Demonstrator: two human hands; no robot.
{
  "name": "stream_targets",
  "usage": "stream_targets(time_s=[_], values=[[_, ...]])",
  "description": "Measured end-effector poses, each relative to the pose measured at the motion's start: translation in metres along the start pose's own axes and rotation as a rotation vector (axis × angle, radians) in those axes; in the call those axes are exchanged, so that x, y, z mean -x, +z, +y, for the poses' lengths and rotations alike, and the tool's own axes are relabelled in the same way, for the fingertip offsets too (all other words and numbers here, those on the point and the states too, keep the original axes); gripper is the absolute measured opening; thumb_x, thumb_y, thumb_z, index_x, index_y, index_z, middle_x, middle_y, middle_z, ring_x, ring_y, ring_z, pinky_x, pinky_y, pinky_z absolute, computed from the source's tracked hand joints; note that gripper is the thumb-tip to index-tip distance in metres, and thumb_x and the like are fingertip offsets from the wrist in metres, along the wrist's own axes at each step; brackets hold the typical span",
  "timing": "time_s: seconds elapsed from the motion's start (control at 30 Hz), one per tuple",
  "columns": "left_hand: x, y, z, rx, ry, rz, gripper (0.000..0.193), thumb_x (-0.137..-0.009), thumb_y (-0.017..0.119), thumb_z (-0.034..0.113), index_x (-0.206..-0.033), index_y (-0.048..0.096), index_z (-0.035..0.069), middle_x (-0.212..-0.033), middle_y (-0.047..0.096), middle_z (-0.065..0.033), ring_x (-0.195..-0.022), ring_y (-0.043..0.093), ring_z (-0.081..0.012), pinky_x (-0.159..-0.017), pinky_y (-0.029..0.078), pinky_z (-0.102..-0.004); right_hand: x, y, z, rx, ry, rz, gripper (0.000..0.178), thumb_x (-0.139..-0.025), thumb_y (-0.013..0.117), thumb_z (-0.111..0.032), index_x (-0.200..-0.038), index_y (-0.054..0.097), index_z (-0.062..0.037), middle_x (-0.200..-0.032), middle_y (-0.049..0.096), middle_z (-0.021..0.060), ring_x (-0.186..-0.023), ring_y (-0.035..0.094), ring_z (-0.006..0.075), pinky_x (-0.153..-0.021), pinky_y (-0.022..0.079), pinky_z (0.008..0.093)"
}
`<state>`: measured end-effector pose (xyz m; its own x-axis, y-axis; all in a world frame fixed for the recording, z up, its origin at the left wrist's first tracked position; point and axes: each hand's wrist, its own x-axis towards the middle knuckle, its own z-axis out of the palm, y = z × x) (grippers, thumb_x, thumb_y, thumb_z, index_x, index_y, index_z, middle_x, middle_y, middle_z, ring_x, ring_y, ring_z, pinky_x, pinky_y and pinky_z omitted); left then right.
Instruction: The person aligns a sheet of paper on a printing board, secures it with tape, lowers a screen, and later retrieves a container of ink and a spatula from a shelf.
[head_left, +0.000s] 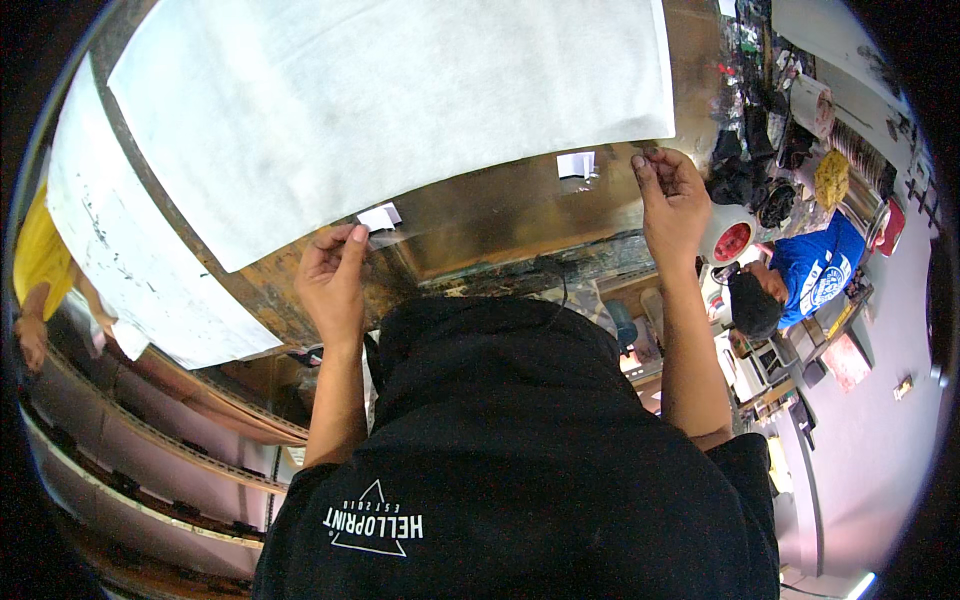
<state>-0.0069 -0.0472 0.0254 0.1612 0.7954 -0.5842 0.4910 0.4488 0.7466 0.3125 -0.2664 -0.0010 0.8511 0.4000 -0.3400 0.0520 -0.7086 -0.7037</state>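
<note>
A large plain white sheet (420, 90) lies over a brown, stained work surface (480, 230). My left hand (335, 275) is closed near the sheet's near edge, its thumb and fingers pinched beside a small white tab (380, 217). Whether it grips the tab or only touches it cannot be made out. Just below the sheet's right corner, my right hand (672, 205) is pinched closed; anything between its fingertips is too small to see. A second white tab (575, 165), with a few pale scraps beside it, sits on the surface between my hands.
Another white sheet (140, 240) with dark specks lies to the left, near a person in yellow (45, 245). A white roll with a red core (733, 241) is by my right wrist. Dark cluttered items (750, 180) and a person in blue (815, 268) are farther right.
</note>
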Motion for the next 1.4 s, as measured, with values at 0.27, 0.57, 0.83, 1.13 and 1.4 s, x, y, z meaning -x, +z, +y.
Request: stream_targets(time_s=[0.27,0.57,0.83,1.13,1.4], values=[[0.003,0.002,-0.001,-0.101,0.006,0.065,0.022,-0.094,0.079,0.017,-0.103,0.074,-0.003,-0.091,0.073,-0.0030,-0.080,0.063,-0.0065,-0.071,0.049,-0.0208,-0.001,0.004,-0.030,0.056,0.022,0.016,0.039,-0.088,0.081,-0.013,-0.115,0.058,0.0011,-0.088,0.074,0.0102,-0.077,0.069,0.0143,-0.072,0.054,0.0277],[0.005,0.005,0.001,-0.138,0.014,0.101,0.024,-0.093,0.080,0.016,-0.104,0.073,-0.005,-0.092,0.073,-0.0039,-0.082,0.065,-0.0077,-0.075,0.051,-0.0218,-0.003,0.005,-0.021,0.011,0.040,0.014,0.046,-0.085,0.084,-0.014,-0.114,0.052,-0.0003,-0.087,0.072,0.0103,-0.075,0.067,0.0144,-0.070,0.054,0.0289],[0.004,0.006,-0.008,-0.089,0.039,0.093,0.028,-0.093,0.079,0.013,-0.111,0.067,-0.005,-0.090,0.070,-0.0047,-0.083,0.065,-0.0090,-0.077,0.053,-0.0223,-0.005,0.004,-0.009,-0.036,0.042,0.044,0.051,-0.084,0.086,-0.018,-0.114,0.050,0.0004,-0.087,0.071,0.0121,-0.075,0.068,0.0158,-0.071,0.054,0.0301],[0.003,0.011,-0.016,-0.054,0.065,0.145,0.028,-0.090,0.083,0.014,-0.104,0.064,-0.001,-0.087,0.068,-0.0031,-0.077,0.059,-0.0070,-0.073,0.048,-0.0209,-0.009,0.000,-0.013,-0.012,0.054,0.047,0.049,-0.084,0.086,-0.017,-0.111,0.049,-0.0007,-0.086,0.071,0.0116,-0.072,0.065,0.0151,-0.069,0.053,0.0295],[0.002,0.015,-0.015,-0.125,0.082,0.171,0.029,-0.090,0.084,0.019,-0.101,0.064,0.001,-0.085,0.067,-0.0025,-0.076,0.059,-0.0070,-0.072,0.047,-0.0216,-0.011,0.001,-0.008,-0.053,0.049,0.058,0.049,-0.084,0.086,-0.015,-0.110,0.048,-0.0018,-0.085,0.071,0.0101,-0.071,0.063,0.0122,-0.067,0.052,0.0272]])
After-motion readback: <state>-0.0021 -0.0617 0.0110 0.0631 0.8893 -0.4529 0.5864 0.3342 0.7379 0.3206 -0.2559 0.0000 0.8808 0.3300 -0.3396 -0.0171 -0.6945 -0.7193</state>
